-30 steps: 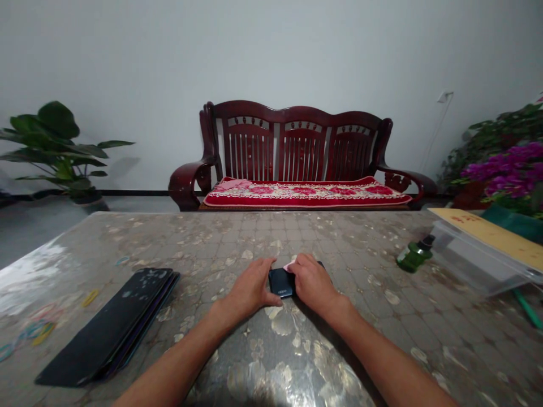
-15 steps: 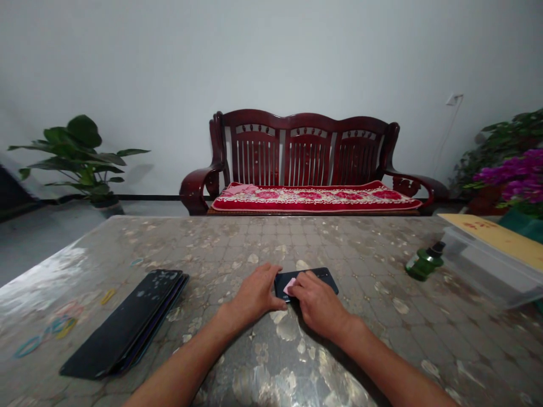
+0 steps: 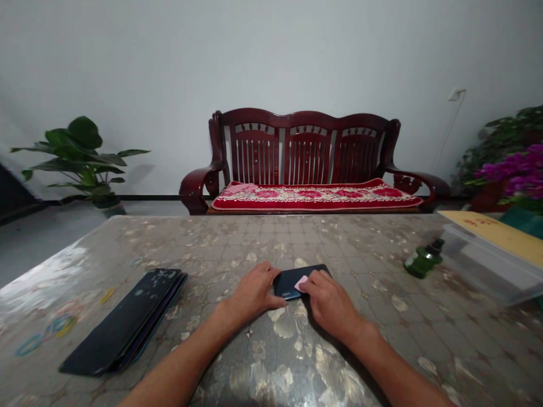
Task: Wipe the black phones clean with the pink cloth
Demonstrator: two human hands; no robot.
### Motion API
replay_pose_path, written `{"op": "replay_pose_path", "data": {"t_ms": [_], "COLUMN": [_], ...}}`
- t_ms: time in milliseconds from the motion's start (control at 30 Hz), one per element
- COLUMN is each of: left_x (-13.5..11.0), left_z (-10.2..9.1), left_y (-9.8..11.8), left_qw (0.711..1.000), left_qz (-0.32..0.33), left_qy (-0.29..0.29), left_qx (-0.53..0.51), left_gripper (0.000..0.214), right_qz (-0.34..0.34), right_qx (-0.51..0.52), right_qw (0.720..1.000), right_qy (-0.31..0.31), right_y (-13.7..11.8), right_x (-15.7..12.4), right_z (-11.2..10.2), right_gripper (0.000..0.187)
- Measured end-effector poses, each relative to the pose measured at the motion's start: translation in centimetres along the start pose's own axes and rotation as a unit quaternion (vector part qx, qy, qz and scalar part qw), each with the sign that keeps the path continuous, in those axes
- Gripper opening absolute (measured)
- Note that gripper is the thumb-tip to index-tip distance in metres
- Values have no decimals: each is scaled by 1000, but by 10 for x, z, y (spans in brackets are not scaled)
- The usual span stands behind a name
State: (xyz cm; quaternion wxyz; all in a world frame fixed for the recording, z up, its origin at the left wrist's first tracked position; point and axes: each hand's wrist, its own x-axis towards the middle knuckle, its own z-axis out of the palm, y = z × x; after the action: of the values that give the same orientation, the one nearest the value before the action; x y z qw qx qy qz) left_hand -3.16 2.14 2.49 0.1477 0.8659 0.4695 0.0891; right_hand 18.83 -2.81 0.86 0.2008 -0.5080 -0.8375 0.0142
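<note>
A dark blue smartphone [image 3: 286, 282] lies back side up on the patterned table, with small pale lettering near its lower left. My left hand [image 3: 257, 288] grips the phone's left end, thumb at the near edge and fingers at the far edge. Pinched in my right hand [image 3: 328, 297] is a small pink piece of cloth or tissue [image 3: 301, 282], pressed on the phone's back. My right fingers cover the phone's right part. To the left lies a long black wallet [image 3: 123, 322], slightly open along its right side.
Several coloured rubber bands [image 3: 57, 326] lie at the table's left. At the right stand a green bottle [image 3: 422, 260] with a black cap and a clear plastic box [image 3: 487, 265] with a yellow sheet [image 3: 496, 229] on top. A wooden bench [image 3: 305, 121] stands behind the table.
My right hand has slid the pink piece rightward along the phone's back, uncovering the lettering. My left hand stays at the phone's left end.
</note>
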Motion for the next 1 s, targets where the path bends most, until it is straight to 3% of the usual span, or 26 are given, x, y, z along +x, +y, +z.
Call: {"op": "replay_pose_path", "data": {"t_ms": [133, 233, 433, 667, 1000], "left_x": [-1, 0, 1, 2, 2], "left_z": [-4, -6, -7, -2, 4], "left_y": [3, 5, 9, 9, 7], "left_qw": [999, 998, 989, 984, 981], "left_qz": [5, 10, 36, 60, 68], "left_qy": [-15, -23, -40, -24, -8], "left_qx": [28, 58, 138, 167, 181], "left_gripper": [44, 45, 45, 41, 41], "right_qz": [93, 122, 66, 122, 93], "right_qx": [-38, -55, -17, -52, -52], "right_qw": [995, 991, 998, 991, 994], "right_qy": [15, 21, -6, 32, 17], "right_y": [16, 24, 11, 21, 13], "right_x": [-1, -2, -2, 0, 1], "right_z": [-5, -8, -8, -13, -18], "right_gripper": [38, 40, 39, 36, 35]}}
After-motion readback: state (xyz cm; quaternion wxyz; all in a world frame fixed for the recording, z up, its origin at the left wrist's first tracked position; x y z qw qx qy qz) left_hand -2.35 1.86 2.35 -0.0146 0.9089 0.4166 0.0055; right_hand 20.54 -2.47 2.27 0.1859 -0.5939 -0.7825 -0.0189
